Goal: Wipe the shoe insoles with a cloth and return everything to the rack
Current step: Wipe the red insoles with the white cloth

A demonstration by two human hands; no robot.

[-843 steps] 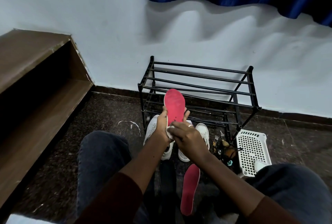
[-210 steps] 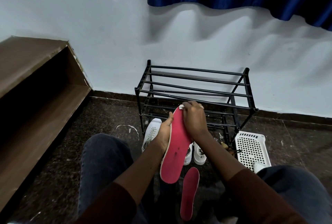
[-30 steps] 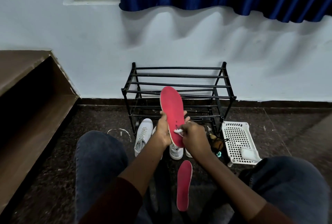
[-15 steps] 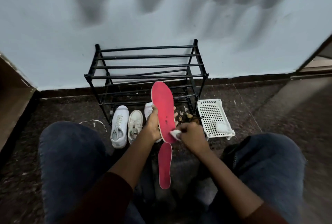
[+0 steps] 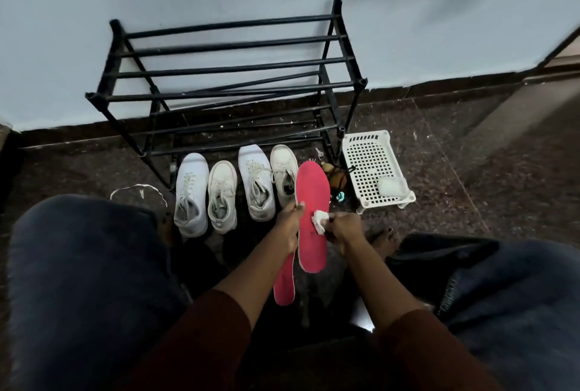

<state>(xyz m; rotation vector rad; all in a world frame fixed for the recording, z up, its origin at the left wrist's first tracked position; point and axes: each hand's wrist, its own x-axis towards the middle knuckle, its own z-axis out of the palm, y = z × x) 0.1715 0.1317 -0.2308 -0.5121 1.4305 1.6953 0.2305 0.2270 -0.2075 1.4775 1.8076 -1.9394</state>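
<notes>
Leftmost, four white shoes [image 5: 190,194] were lined up on the floor just before the black rack [image 5: 232,70], toes toward it. Next, the left hand [image 5: 288,224] was curled round the left edge of a red insole [image 5: 312,190], which was held in the air between the knees. A small white cloth [image 5: 320,220] was pinched in the fingertips of the right hand [image 5: 343,229] and pressed to the insole's middle. It was judged that, gripped by one edge only, the insole could twist or slip under a hard wipe and fall onto the second insole [image 5: 284,284] lying on the floor beneath. Its long axis was set almost straight away from the person, toe toward the rack and heel toward the body. Farthest right, a white basket [image 5: 366,136] was seen beside the rack.
</notes>
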